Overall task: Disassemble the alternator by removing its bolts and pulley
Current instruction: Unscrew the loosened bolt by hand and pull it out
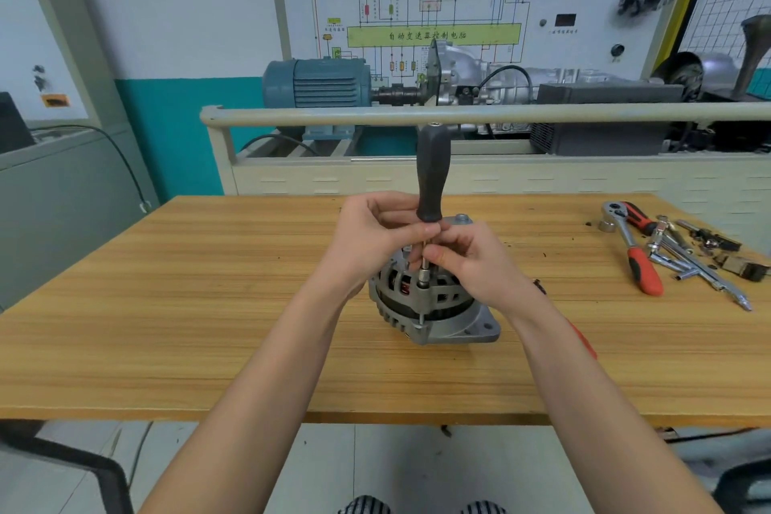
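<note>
Head view: both hands, left and right, pinch the upright nut driver's shaft above the alternator on the table.

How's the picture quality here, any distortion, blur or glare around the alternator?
Head view: wide-angle bending bows the rail and table edges; the alternator and nut driver are sharp; lighting is soft and even, with faint shadows and no strong glare; the frame corners look slightly blurred.
</note>
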### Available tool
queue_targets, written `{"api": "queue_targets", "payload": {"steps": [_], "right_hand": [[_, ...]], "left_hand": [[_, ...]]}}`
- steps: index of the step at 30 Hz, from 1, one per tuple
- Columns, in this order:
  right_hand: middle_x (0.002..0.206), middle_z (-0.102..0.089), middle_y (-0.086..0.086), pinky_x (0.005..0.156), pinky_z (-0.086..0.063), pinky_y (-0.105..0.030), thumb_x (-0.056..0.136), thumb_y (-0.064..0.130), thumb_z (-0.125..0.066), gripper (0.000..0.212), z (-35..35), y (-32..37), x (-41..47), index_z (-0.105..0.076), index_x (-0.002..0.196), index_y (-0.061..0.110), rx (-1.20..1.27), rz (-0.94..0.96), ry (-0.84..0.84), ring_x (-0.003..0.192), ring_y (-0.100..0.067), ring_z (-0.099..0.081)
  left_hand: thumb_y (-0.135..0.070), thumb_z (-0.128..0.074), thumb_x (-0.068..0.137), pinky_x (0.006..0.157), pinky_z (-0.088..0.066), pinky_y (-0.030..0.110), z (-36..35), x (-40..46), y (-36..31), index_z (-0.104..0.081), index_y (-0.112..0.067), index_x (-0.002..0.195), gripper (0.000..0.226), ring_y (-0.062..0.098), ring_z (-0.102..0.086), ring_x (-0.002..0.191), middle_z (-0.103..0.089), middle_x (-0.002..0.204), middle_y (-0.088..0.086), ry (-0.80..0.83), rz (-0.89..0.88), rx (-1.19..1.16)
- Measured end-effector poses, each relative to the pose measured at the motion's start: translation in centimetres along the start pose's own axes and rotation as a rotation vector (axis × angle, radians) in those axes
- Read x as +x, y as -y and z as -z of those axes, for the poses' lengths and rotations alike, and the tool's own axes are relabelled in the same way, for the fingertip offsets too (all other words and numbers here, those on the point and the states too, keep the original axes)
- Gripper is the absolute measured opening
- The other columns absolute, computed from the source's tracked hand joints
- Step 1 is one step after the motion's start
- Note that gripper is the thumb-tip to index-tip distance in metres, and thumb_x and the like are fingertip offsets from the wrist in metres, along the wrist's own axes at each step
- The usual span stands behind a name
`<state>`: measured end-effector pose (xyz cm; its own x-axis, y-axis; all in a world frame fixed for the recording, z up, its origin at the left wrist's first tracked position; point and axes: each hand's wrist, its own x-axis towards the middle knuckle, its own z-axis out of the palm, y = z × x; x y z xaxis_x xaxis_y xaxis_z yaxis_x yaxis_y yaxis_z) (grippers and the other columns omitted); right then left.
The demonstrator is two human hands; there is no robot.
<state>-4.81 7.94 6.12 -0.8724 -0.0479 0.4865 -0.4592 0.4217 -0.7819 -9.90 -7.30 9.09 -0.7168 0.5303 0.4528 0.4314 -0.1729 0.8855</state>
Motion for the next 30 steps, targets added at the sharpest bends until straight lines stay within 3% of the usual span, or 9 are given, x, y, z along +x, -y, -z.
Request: {"api": "queue_targets", "payload": {"steps": [3,5,9,13,16,19,24,27,30], "right_hand": [[0.086,-0.073,-0.001,0.085,-0.054,-0.032,0.085,0.011,-0.068,0.01,0.2,0.1,-0.2,-0.071,0.089,0.02,0.07,-0.007,0.014,0.088,-0.017,-0.069],[0.085,-0.074,-0.001,0.083,-0.055,-0.031,0.071,0.025,-0.078,0.021,0.1,0.0,-0.3,-0.072,0.091,0.02,0.08,-0.02,-0.034,0.085,-0.019,-0.07],[0.076,-0.072,0.0,0.074,-0.053,-0.023,0.071,0.011,-0.082,0.018,-0.5,-0.4,-0.1,-0.074,0.087,0.01,0.001,-0.002,-0.097,0.074,-0.012,-0.068],[0.083,-0.073,-0.008,0.082,-0.054,-0.034,0.079,0.002,-0.074,0.009,-0.4,-0.4,-0.1,-0.074,0.085,0.009,-0.022,0.008,-0.08,0.083,-0.019,-0.068],[0.091,-0.072,-0.014,0.09,-0.05,-0.048,0.082,-0.001,-0.07,0.019,-0.4,-0.1,-0.1,-0.072,0.081,0.018,-0.009,0.009,-0.055,0.093,-0.028,-0.066],[0.09,-0.071,-0.014,0.091,-0.047,-0.054,0.085,-0.001,-0.066,0.023,-0.2,0.1,-0.1,-0.072,0.077,0.02,-0.006,-0.014,-0.018,0.094,-0.034,-0.064],[0.085,-0.073,-0.007,0.088,-0.053,-0.042,0.085,0.01,-0.07,0.005,0.3,-0.1,-0.1,-0.074,0.084,0.012,0.021,-0.038,0.037,0.089,-0.025,-0.067],[0.081,-0.073,-0.006,0.078,-0.055,-0.035,0.067,0.031,-0.08,0.027,0.0,-0.1,-0.1,-0.074,0.085,0.013,0.039,-0.025,-0.04,0.079,-0.02,-0.069],[0.081,-0.074,-0.005,0.076,-0.056,-0.032,0.064,0.031,-0.079,0.024,-0.2,-0.3,-0.1,-0.075,0.082,0.017,0.022,0.014,-0.092,0.079,-0.018,-0.07]], "left_hand": [[0.003,-0.081,0.067,0.069,-0.058,0.024,-0.4,0.0,-0.2,-0.07,-0.01,0.087,0.027,0.016,-0.074,0.075,-0.076,0.078,0.002,-0.095,0.007,0.058],[-0.002,-0.086,0.062,0.068,-0.059,0.026,-0.7,0.0,-0.3,-0.069,-0.011,0.083,0.028,0.015,-0.073,0.071,-0.075,0.074,0.001,-0.166,0.019,0.112],[-0.011,-0.09,0.058,0.067,-0.059,0.029,-0.9,0.0,-0.1,-0.066,-0.011,0.079,0.031,0.015,-0.073,0.068,-0.074,0.07,0.002,-0.226,0.013,0.182],[-0.007,-0.084,0.068,0.068,-0.056,0.021,-0.1,-0.2,-0.3,-0.071,-0.016,0.089,0.027,0.012,-0.072,0.075,-0.075,0.076,-0.003,-0.076,0.033,0.132],[0.004,-0.073,0.076,0.078,-0.059,0.033,0.6,-0.4,-0.2,-0.071,-0.012,0.099,0.028,0.024,-0.072,0.089,-0.076,0.089,0.005,0.065,0.058,0.023],[0.008,-0.071,0.077,0.082,-0.059,0.039,0.5,-0.5,0.1,-0.071,-0.009,0.1,0.029,0.032,-0.069,0.09,-0.076,0.09,0.007,0.049,0.056,-0.01],[0.008,-0.079,0.067,0.063,-0.055,0.019,-0.2,-0.4,0.1,-0.072,-0.009,0.089,0.028,0.013,-0.073,0.074,-0.075,0.075,0.001,-0.095,0.091,-0.035],[0.006,-0.084,0.062,0.063,-0.055,0.019,-0.3,-0.4,0.3,-0.072,-0.008,0.083,0.028,0.013,-0.073,0.071,-0.075,0.072,0.001,-0.176,0.109,-0.041],[-0.002,-0.087,0.06,0.067,-0.057,0.021,-0.3,-0.7,0.5,-0.073,-0.011,0.084,0.03,0.014,-0.073,0.075,-0.075,0.076,0.001,-0.194,0.094,0.002]]}}
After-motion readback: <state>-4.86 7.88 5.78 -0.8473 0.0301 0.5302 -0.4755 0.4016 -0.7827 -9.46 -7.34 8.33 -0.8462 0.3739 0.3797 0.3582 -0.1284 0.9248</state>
